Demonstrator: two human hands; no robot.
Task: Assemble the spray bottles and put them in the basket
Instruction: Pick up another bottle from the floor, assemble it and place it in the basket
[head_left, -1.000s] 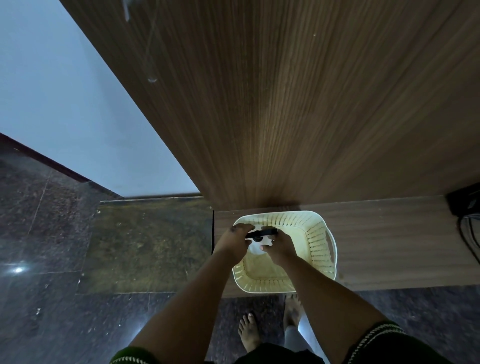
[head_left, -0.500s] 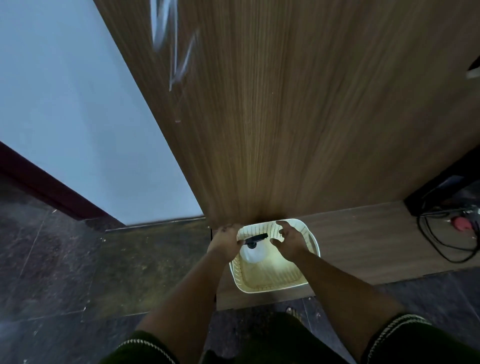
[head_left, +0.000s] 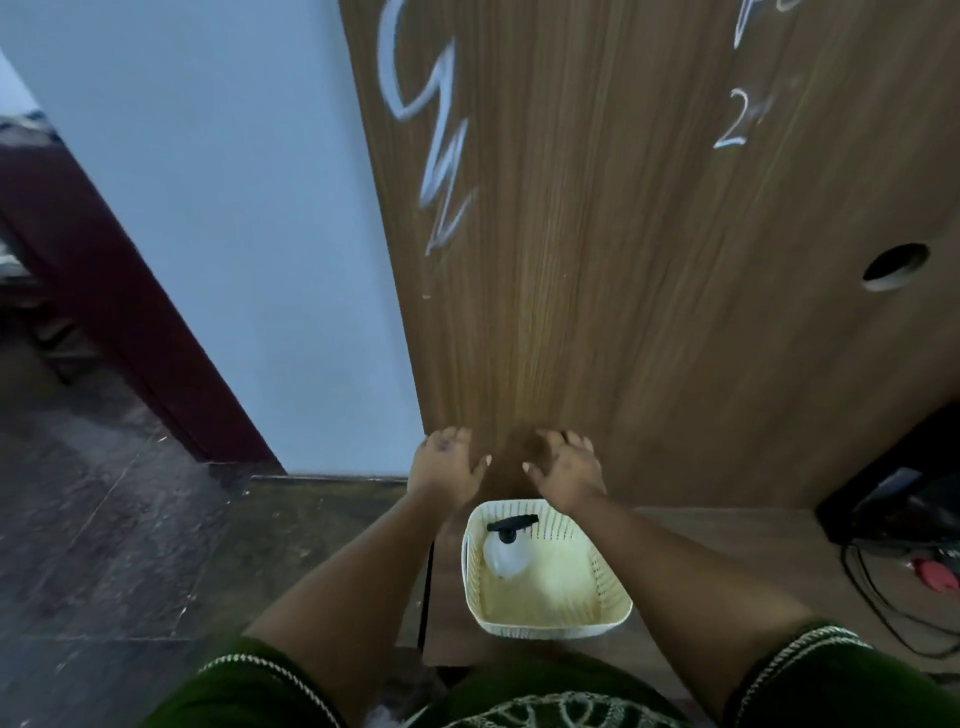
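A cream perforated basket (head_left: 613, 613) stands on a low wooden ledge below me. Inside it, at the far left corner, sits a white spray bottle (head_left: 506, 558) with a black trigger head (head_left: 511, 524) fitted on top. My left hand (head_left: 447, 465) hovers above and beyond the basket's left side, fingers spread and holding nothing. My right hand (head_left: 566, 467) is level with it over the basket's far rim, also spread and holding nothing. Both hands are apart from the bottle.
An upright wooden panel (head_left: 623, 260) with chalk marks and a round hole (head_left: 894, 266) rises just behind the basket. Black cables (head_left: 883, 597) and a red object (head_left: 935, 574) lie at the right. Dark stone floor (head_left: 130, 545) spreads to the left.
Both hands let go of the spray bottle and lifted up out of the basket. The bottle stays inside. The view tilted up along the wooden panel.
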